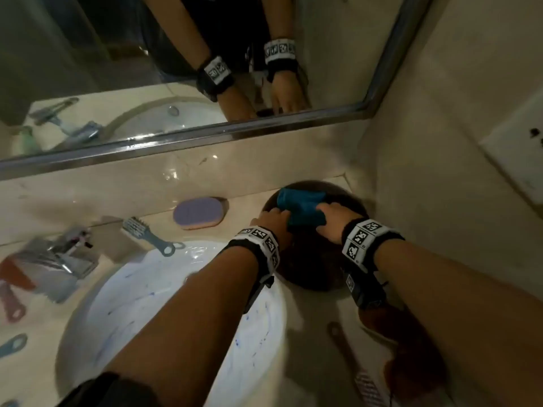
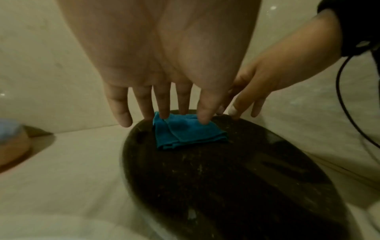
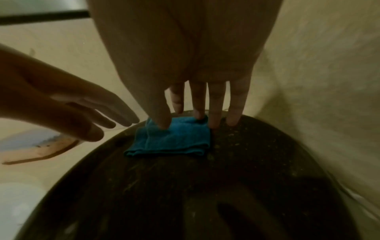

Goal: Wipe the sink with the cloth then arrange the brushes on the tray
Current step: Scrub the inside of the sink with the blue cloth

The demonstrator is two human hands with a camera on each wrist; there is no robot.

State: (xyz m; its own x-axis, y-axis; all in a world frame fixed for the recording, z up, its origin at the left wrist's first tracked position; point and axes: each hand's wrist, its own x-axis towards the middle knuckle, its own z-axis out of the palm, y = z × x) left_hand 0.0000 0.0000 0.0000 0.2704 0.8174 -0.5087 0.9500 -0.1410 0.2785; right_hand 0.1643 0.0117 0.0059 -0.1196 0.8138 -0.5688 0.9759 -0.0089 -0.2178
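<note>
A folded blue cloth (image 1: 302, 207) (image 2: 185, 133) (image 3: 174, 139) lies at the far side of a dark round tray (image 1: 317, 277) (image 2: 226, 186) (image 3: 185, 194), right of the white sink (image 1: 164, 295). My left hand (image 1: 271, 220) (image 2: 164, 113) reaches over it with straight fingers, the tips touching the cloth's far edge. My right hand (image 1: 332, 221) (image 3: 197, 116) is also flat, thumb and a fingertip on the cloth, the other fingers on the tray. A grey brush (image 1: 147, 235) lies on the sink's far rim, and a brown brush (image 1: 352, 362) lies on the counter near me.
A purple sponge (image 1: 198, 214) lies by the back wall. The chrome tap (image 1: 55, 259) stands at the left, with a reddish brush (image 1: 11, 301) and a blue-grey brush (image 1: 13, 345) beside it. A wall closes the right side, and a mirror (image 1: 176, 69) hangs behind.
</note>
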